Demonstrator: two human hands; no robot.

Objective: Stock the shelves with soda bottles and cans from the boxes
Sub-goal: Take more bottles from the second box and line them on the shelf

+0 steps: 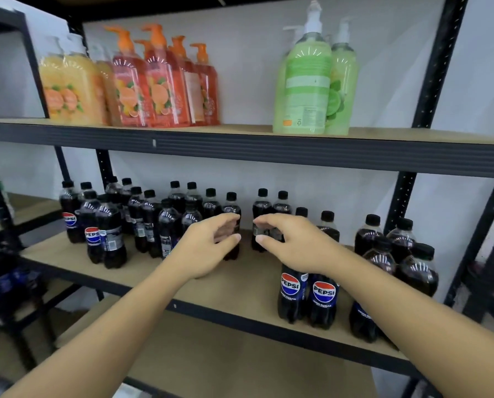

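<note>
The left hand (208, 245) and the right hand (291, 242) are held just apart, fingers half-curled at one soda bottle (232, 208) and a second bottle (261, 206) on the middle shelf (240, 285), though a grip cannot be told; more Pepsi bottles (108, 231) are ranged at 9 and 4 o'clock, soap dispensers (159, 81) at 12.

**Wall:** plain white painted wall (254, 67), behind the shelving across the whole frame.

**Furniture:** black metal shelving rack with perforated uprights (438, 67), upper right to lower right. It carried pale brown particle-board shelf boards (248, 277), one at centre, one above and one at the bottom. A second black-framed rack (32, 58) stood at the left edge, a third (479, 239) at the right edge.

**Upper board:** orange pump-top soap bottles (154, 90) at upper left, green pump-top soap bottles (306, 81) at upper right.

**Light:** bright and even, with white glints on the plastic.
</note>
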